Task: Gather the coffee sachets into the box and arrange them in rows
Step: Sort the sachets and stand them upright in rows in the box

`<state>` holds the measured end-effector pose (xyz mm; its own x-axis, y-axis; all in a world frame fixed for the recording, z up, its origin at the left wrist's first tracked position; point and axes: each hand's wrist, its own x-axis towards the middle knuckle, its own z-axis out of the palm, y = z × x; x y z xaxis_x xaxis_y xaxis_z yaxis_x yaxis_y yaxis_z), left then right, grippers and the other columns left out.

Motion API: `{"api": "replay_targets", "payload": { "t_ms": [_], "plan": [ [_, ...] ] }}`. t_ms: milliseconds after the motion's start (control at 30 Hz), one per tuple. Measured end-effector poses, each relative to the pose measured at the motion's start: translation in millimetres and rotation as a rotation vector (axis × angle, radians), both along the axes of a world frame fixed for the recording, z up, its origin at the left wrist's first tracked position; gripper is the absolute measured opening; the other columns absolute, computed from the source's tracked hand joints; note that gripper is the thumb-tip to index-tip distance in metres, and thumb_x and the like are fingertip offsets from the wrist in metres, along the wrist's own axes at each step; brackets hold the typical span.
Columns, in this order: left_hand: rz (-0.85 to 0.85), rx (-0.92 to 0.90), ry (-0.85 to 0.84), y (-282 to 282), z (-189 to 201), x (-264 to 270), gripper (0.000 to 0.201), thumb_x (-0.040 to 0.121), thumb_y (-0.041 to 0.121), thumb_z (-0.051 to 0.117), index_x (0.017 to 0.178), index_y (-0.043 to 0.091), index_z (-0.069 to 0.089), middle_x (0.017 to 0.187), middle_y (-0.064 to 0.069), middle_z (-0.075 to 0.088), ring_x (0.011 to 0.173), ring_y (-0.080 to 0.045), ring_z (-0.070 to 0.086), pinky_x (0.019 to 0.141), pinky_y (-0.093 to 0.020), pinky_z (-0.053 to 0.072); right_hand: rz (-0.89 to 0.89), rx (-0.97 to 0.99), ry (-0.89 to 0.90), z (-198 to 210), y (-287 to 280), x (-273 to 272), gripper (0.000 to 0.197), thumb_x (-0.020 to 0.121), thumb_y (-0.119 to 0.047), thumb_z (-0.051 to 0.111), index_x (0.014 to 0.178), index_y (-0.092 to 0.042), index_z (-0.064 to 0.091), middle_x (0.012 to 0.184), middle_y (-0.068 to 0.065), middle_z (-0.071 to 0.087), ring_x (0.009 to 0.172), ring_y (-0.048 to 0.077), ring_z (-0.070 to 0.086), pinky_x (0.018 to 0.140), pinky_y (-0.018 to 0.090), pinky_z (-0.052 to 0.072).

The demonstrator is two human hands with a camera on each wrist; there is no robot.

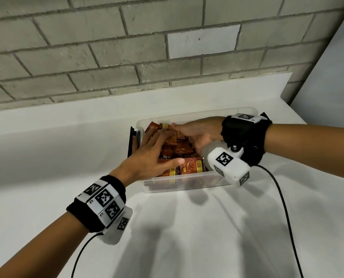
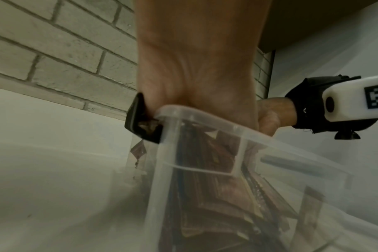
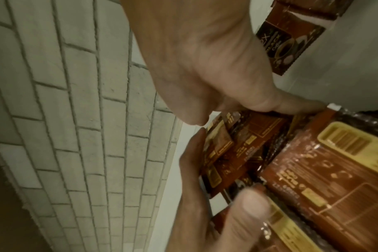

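Black fabric wristbands with white checkered marker blocks sit nearest, and beyond them the left hand (image 1: pixel 147 157) lies flat with fingers spread over glossy red-brown coffee sachets (image 1: pixel 191 167). They fill a clear plastic box (image 1: pixel 187 182) on the smooth white counter (image 1: pixel 46 157). Opposite, the right hand (image 1: pixel 197 131) reaches in, fingers nearly straight on the foil packets.

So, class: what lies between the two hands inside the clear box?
Head view: only coffee sachets lie between the left hand and right hand in the box.

Clear plastic box (image 1: pixel 187 182) on counter, red-brown coffee sachets (image 1: pixel 193 166) jumbled inside
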<state>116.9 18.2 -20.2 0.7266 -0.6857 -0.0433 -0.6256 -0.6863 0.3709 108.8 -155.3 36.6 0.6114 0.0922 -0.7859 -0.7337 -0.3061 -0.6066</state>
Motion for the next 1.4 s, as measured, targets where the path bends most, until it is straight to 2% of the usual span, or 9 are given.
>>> {"api": "replay_targets", "payload": {
  "t_ms": [100,200,333,467,600,733,1033,1267,1400],
  "plan": [
    [-0.015,0.039,-0.002,0,-1,1,0.091,0.066,0.086,0.033,0.145,0.047,0.011,0.158,0.015,0.008,0.146,-0.013,-0.009,0.114,-0.053,-0.006,-0.026,0.050,-0.017,0,1,-1,0.060,0.098,-0.053,0.028,0.126,-0.004,0.048,0.093,0.013,0.057,0.079,0.025,0.056,0.061,0.036,0.046],
    [-0.017,0.092,-0.061,-1,-4,2,0.094,0.062,0.088,0.028,0.145,0.044,0.017,0.155,0.016,0.013,0.146,-0.014,-0.005,0.115,-0.056,-0.005,0.018,0.088,-0.010,2,10,-9,0.045,0.100,-0.041,0.037,0.123,-0.006,0.053,0.119,0.014,0.060,0.098,0.028,0.059,0.079,0.036,0.047],
    [-0.004,0.064,-0.129,-1,-5,0,0.092,0.061,0.085,0.030,0.141,0.040,0.027,0.149,0.009,0.023,0.143,-0.017,0.011,0.115,-0.058,0.002,0.061,0.083,-0.050,3,2,-11,0.036,0.100,-0.029,0.038,0.130,-0.012,0.047,0.113,0.004,0.056,0.076,0.015,0.053,0.077,0.022,0.047],
    [0.012,0.065,-0.117,-2,-5,-1,0.093,0.064,0.085,0.031,0.141,0.034,0.023,0.156,0.010,0.009,0.146,-0.016,0.000,0.115,-0.058,0.000,0.075,0.118,0.043,5,8,-8,0.024,0.097,-0.026,0.043,0.106,-0.008,0.056,0.101,0.011,0.059,0.091,0.026,0.058,0.088,0.041,0.048],
    [0.027,0.028,-0.031,-1,-2,-2,0.089,0.067,0.084,0.034,0.140,0.036,0.013,0.155,0.013,0.017,0.147,-0.013,-0.004,0.115,-0.056,-0.004,0.066,0.089,0.032,9,16,-9,0.042,0.099,-0.037,0.040,0.128,-0.008,0.051,0.125,0.011,0.054,0.117,0.024,0.048,0.114,0.044,0.028],
    [0.013,0.098,-0.079,-1,-7,-1,0.083,0.068,0.084,0.024,0.141,0.047,0.012,0.154,0.015,0.022,0.145,-0.021,0.008,0.114,-0.057,-0.001,-0.018,0.104,0.034,-4,16,-3,0.079,0.089,-0.069,0.032,0.140,-0.009,0.036,0.137,0.015,0.046,0.122,0.032,0.044,0.111,0.052,0.027],
    [0.021,0.212,-0.126,-2,-8,1,0.084,0.062,0.085,0.014,0.138,0.050,0.030,0.154,0.013,0.021,0.144,-0.022,0.010,0.114,-0.055,-0.002,0.040,-0.114,0.073,2,-40,-8,0.084,0.091,-0.061,0.039,0.147,-0.002,0.019,0.150,0.022,0.028,0.133,0.048,0.031,0.103,0.059,0.033],
    [0.024,0.188,-0.148,-1,-9,0,0.082,0.064,0.084,0.016,0.137,0.049,0.031,0.151,0.012,0.024,0.143,-0.020,0.010,0.115,-0.054,-0.001,0.678,-0.415,0.255,-11,-59,-43,0.024,0.100,-0.020,0.044,0.108,-0.004,0.059,0.111,0.015,0.063,0.105,0.031,0.061,0.098,0.042,0.049],
    [0.038,0.157,-0.176,-3,-8,-2,0.081,0.064,0.083,0.020,0.135,0.047,0.035,0.149,0.010,0.026,0.142,-0.021,0.012,0.116,-0.052,0.001,0.636,-0.264,0.170,-11,-42,-42,0.018,0.098,-0.004,0.043,0.104,0.003,0.059,0.118,0.019,0.060,0.107,0.027,0.060,0.098,0.034,0.049]
  ]
}}
